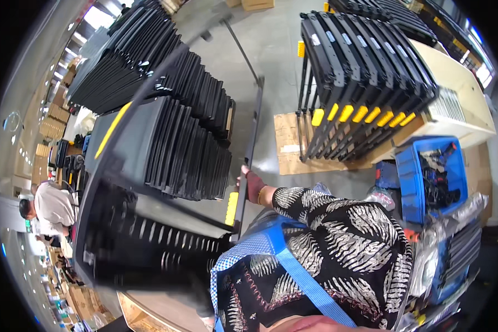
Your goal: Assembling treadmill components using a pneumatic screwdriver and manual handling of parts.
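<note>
A large black metal frame (253,124) with yellow strips along its bars stands tilted across the left and middle of the view, partly smeared by motion. My right hand (253,186), in a maroon glove with bare fingertips, is closed around its right-hand bar, just above a yellow strip (232,208). A dark slotted panel (177,243) makes up the frame's lower end, close to my body. My left hand cannot be made out; that side is dark and blurred behind the panel.
Stacked black panels (188,149) stand left, beyond the frame. At right, similar black frames (365,61) with yellow grips lean in a row on a wooden pallet (286,135). A blue bin (412,182) of dark parts sits right. Far left is another person (55,207).
</note>
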The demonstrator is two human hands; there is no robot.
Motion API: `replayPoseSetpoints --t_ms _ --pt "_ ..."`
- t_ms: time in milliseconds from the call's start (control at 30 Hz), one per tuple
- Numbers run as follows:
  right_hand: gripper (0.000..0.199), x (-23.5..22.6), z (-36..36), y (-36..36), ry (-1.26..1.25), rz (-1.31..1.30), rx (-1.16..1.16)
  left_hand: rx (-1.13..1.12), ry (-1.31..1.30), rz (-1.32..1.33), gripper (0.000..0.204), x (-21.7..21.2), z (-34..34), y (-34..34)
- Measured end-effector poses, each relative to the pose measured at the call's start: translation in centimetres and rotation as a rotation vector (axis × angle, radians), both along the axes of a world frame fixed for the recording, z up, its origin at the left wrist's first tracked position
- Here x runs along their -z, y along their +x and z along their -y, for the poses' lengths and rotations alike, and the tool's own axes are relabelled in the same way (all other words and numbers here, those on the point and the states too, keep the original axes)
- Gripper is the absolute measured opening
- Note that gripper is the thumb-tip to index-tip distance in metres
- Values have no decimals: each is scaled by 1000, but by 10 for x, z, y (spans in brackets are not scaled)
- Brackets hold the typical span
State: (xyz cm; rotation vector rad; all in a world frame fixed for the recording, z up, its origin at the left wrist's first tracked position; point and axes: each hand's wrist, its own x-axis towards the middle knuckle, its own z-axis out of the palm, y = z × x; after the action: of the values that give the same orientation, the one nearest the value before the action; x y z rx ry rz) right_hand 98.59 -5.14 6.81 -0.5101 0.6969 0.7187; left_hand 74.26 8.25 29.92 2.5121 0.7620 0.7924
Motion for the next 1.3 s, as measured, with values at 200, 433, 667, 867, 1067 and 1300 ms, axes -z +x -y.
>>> replayPoseSetpoints --t_ms 200,433,667,867,1067,1300 --pt "46 -77 34 -95 352 389 13 28 -135 69 52 14 -39 -91" --pt "36 -205 296 -166 120 986 653 215 -327 120 52 12 -62 -101" --pt "33 -196 392 -340 -206 537 1040 451 -554 97 52 13 -5 -65" --pt "38 -176 470 -507 -182 482 1499 614 -686 76 52 -2 87 -33" --pt "38 -151 533 -675 -203 477 1828 763 -809 -6 53 -10 232 -25" --pt "36 -131 599 -844 -278 432 2235 908 -940 -169 53 -20 442 -16"
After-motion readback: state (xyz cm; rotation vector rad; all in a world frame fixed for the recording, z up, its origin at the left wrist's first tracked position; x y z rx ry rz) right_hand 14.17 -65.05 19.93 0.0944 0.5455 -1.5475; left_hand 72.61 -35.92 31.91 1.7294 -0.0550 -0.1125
